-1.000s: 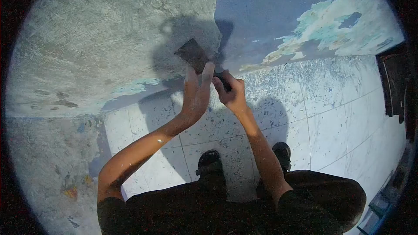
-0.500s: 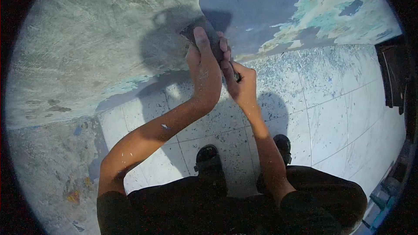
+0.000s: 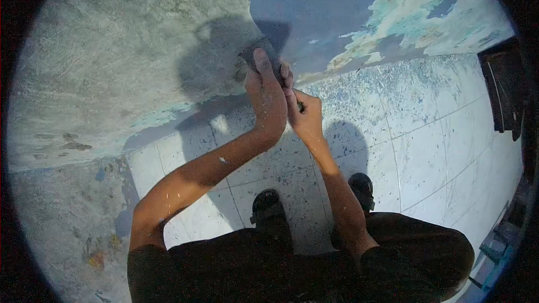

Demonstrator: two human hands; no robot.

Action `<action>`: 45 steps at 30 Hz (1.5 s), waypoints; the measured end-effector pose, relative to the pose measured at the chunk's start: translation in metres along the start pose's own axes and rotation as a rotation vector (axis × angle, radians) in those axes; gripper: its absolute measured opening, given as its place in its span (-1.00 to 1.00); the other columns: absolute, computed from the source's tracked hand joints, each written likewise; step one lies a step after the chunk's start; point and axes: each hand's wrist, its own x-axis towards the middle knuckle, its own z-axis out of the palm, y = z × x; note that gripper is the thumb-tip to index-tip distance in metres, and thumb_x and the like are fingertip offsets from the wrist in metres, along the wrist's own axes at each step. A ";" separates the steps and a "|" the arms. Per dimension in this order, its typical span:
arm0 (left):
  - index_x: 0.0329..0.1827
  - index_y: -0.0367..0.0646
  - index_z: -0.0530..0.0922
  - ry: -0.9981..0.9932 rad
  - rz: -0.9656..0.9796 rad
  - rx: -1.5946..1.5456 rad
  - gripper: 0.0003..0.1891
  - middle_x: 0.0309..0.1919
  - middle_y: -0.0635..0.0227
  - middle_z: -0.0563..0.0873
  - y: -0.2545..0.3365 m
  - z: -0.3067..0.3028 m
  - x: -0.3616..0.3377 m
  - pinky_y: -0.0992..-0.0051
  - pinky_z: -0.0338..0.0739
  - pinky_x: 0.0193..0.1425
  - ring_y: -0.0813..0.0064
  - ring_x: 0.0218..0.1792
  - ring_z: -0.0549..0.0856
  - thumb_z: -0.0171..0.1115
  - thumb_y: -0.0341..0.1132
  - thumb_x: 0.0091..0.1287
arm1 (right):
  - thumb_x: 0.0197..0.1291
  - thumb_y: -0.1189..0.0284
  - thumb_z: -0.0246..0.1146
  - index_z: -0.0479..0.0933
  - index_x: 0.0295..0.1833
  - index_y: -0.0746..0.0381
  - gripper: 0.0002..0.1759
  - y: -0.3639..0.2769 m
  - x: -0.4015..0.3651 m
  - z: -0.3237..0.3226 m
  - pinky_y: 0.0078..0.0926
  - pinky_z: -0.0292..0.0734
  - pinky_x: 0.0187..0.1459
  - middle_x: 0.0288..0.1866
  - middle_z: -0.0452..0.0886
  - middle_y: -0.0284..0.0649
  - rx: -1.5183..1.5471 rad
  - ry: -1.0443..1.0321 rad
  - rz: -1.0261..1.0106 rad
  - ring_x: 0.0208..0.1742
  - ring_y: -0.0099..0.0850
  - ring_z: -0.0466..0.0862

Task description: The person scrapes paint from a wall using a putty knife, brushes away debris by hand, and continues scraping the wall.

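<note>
A dark, flat-bladed scraper [image 3: 273,56] is up against the wall, near the line where bare grey plaster [image 3: 129,39] meets blue paint [image 3: 314,5]. My left hand [image 3: 266,95] is closed around its blade, thumb lying along the near face and fingertips curled over the right edge. Just below and to the right, my right hand [image 3: 307,118] is closed at the lower end of the scraper, where the handle is mostly hidden by the fingers. Pale flecks cling to both arms.
Paint chips litter the white tiled floor [image 3: 415,151] along the wall's foot. Patchy turquoise and white paint [image 3: 404,11] shows at right. A dark object [image 3: 499,90] stands at the right edge, with a bluish-green item [image 3: 494,247] lower down. My sandalled feet [image 3: 268,205] are below.
Both hands and the scraper have moved slightly down in the view. The grip looks the same, and the view itself has shifted a little.
</note>
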 end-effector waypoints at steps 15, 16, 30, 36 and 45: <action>-0.45 -0.13 0.39 -0.099 0.021 0.040 -0.40 -0.63 0.48 0.48 0.006 -0.005 0.001 0.61 0.34 -0.60 0.70 -0.66 0.46 -0.24 0.22 0.52 | 0.38 0.33 0.19 0.58 -0.32 0.37 -0.69 -0.005 -0.007 0.006 -0.46 0.26 -0.56 -0.67 0.46 -0.10 -0.089 0.074 -0.074 -0.61 -0.57 0.33; -0.45 -0.13 0.39 -0.073 -0.016 0.069 -0.40 -0.62 0.47 0.49 0.002 -0.007 -0.004 0.61 0.35 -0.58 0.69 -0.64 0.48 -0.23 0.23 0.52 | 0.41 0.30 0.15 0.53 -0.36 0.39 -0.63 -0.005 -0.016 0.008 -0.48 0.23 -0.56 -0.68 0.41 -0.17 -0.058 0.071 -0.044 -0.60 -0.59 0.30; -0.41 -0.14 0.43 0.033 -0.090 0.177 -0.49 -0.63 0.47 0.50 -0.008 -0.033 -0.006 0.65 0.25 -0.67 0.74 -0.72 0.37 -0.15 0.08 0.56 | 0.44 0.28 0.11 0.52 -0.36 0.44 -0.57 0.018 -0.049 0.064 -0.30 0.29 -0.57 -0.64 0.46 0.10 0.155 0.136 0.104 -0.69 -0.37 0.33; -0.35 -0.22 0.51 -0.048 0.055 0.233 -0.49 -0.63 0.43 0.56 0.014 -0.024 0.001 0.62 0.24 -0.70 0.76 -0.74 0.38 -0.16 0.02 0.58 | 0.48 0.15 0.02 0.49 -0.41 0.45 -0.43 -0.001 -0.037 0.059 -0.21 0.33 -0.51 -0.63 0.48 0.13 0.088 0.070 0.165 -0.66 -0.29 0.36; -0.32 -0.21 0.51 -0.044 0.015 0.361 -0.51 -0.61 0.41 0.58 0.006 -0.033 -0.004 0.63 0.22 -0.69 0.78 -0.73 0.38 -0.18 0.00 0.59 | 0.49 0.07 0.00 0.52 -0.38 0.47 -0.36 -0.003 -0.046 0.059 -0.29 0.33 -0.52 -0.64 0.49 0.06 0.169 0.044 0.249 -0.60 -0.50 0.37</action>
